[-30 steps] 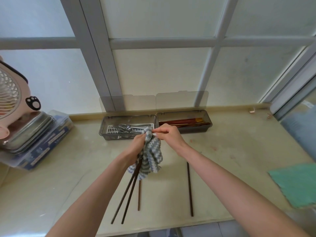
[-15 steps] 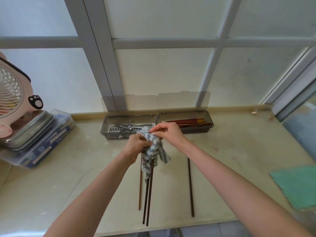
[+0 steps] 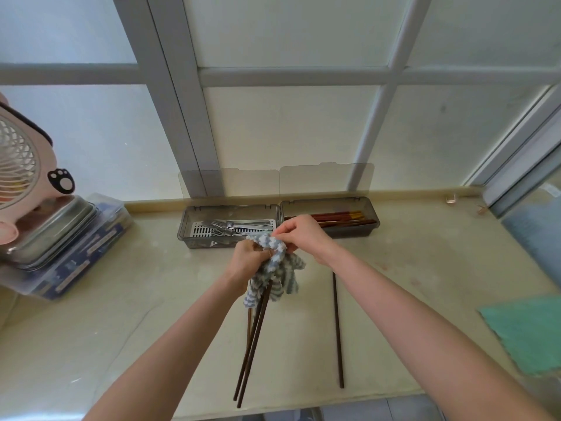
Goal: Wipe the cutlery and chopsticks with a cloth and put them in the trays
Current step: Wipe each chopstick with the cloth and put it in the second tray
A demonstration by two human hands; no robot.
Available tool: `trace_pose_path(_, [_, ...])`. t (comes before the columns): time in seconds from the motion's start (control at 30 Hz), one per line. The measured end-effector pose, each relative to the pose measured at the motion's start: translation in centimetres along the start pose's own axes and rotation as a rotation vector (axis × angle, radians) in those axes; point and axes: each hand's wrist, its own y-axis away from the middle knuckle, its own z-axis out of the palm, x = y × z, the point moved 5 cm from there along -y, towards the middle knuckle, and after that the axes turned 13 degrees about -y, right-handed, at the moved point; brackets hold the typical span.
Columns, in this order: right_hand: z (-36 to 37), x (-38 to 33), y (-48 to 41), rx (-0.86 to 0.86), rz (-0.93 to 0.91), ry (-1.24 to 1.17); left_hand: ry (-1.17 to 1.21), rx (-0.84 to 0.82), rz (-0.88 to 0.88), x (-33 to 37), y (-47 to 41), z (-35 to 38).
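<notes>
My left hand [image 3: 245,261] grips a pair of dark chopsticks [image 3: 250,347] near their upper ends, with the blue-and-white striped cloth [image 3: 274,276] bunched around them. My right hand [image 3: 303,237] pinches the top of the cloth. The pair slants down toward me above the counter. Two more dark chopsticks lie on the counter: one [image 3: 337,329] to the right, another [image 3: 249,322] partly hidden behind the held pair. At the back stand two grey trays with raised lids: the left tray [image 3: 188,226] holds metal forks [image 3: 230,227], the right tray [image 3: 372,217] holds reddish chopsticks [image 3: 343,216].
A pink fan [image 3: 21,174] stands on a metal tin and a plastic box [image 3: 69,262] at the left. A green cloth [image 3: 528,329] lies at the right edge. The counter's front edge [image 3: 303,408] runs just below the chopstick tips. A window frame rises behind.
The held chopsticks swung from slanting left to almost vertical and now slant slightly left again. The cloth has shifted around them between both hands. The lying chopsticks have not moved.
</notes>
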Motion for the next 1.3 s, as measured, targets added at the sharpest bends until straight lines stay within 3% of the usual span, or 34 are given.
trace_pose_path(0.1, [-0.3, -0.3, -0.2, 0.070, -0.016, 0.088, 0.019, -0.030, -0.010, -0.2, 0.1, 0.6])
trace_pose_path(0.4, [-4.6, -1.4, -0.9, 0.210, -0.062, 0.043, -0.072, -0.265, -0.017, -1.8, 0.3, 1.3])
trace_pose_path(0.73, [-3.6, -0.7, -0.5, 0.040, 0.003, -0.088, -0.123, -0.251, -0.011, -1.2, 0.0, 2.7])
trace_pose_path(1.07, [-8.1, -0.8, -1.4, 0.286, -0.024, 0.032, -0.306, -0.339, 0.032, -2.2, 1.0, 2.0])
trace_pose_path(1.3, [-12.7, 0.0, -2.4, 0.412, 0.018, -0.011, -0.366, -0.325, 0.023, -4.6, 2.2, 1.4])
